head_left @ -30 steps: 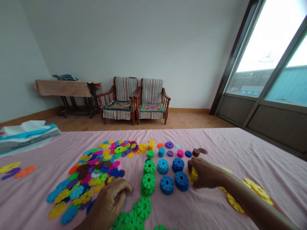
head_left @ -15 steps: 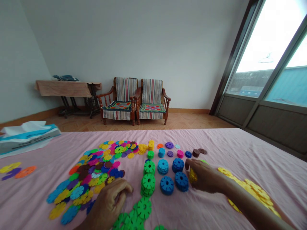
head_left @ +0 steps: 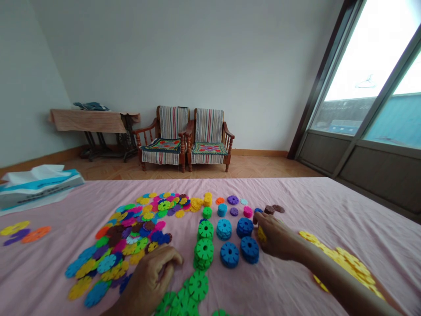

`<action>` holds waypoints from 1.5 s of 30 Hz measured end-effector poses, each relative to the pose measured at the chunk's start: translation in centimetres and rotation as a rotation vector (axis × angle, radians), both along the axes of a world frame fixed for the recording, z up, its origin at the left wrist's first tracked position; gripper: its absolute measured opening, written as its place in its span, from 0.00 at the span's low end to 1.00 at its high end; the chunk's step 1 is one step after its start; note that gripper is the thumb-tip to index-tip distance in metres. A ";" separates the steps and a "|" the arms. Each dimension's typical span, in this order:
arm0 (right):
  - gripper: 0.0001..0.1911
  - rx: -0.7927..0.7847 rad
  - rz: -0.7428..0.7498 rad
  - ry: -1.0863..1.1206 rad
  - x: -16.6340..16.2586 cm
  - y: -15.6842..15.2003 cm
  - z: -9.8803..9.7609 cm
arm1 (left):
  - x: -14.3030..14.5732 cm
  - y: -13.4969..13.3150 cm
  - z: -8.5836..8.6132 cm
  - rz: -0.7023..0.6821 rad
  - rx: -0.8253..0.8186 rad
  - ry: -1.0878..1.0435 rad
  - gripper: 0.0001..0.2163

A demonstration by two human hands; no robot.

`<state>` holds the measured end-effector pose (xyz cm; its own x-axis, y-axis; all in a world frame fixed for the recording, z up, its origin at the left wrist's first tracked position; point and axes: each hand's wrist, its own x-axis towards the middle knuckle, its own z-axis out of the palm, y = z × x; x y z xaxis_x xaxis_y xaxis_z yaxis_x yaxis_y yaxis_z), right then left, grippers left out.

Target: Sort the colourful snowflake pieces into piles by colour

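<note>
Right hand (head_left: 278,237) closed on yellow discs (head_left: 262,234), just beside the blue stacks (head_left: 249,249) on the cloth (head_left: 329,206).
We judge a sideways nudge could topple those stacks; our left hand (head_left: 149,278) lies curled, its contents hidden.

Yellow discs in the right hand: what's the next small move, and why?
Probably lower the yellow discs onto the pink cloth just beside the dark blue stack: the right hand grips them close by, and like colours stand in neat stacks alongside.
</note>
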<state>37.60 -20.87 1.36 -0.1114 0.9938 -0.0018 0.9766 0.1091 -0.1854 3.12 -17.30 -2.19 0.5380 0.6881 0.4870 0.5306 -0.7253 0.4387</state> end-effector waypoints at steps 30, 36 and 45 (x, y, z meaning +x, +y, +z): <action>0.19 -0.055 0.052 0.029 0.9 0.6 1.0 | 0.0 -0.2 0.1 0.003 -0.021 -0.014 0.13; 0.41 -0.087 0.017 0.026 0.5 -0.3 2.3 | 0.0 -0.1 0.1 -0.003 -0.020 -0.013 0.13; 0.26 -0.004 0.013 0.080 0.2 -0.9 2.1 | 0.0 -0.2 0.1 -0.001 -0.016 -0.027 0.13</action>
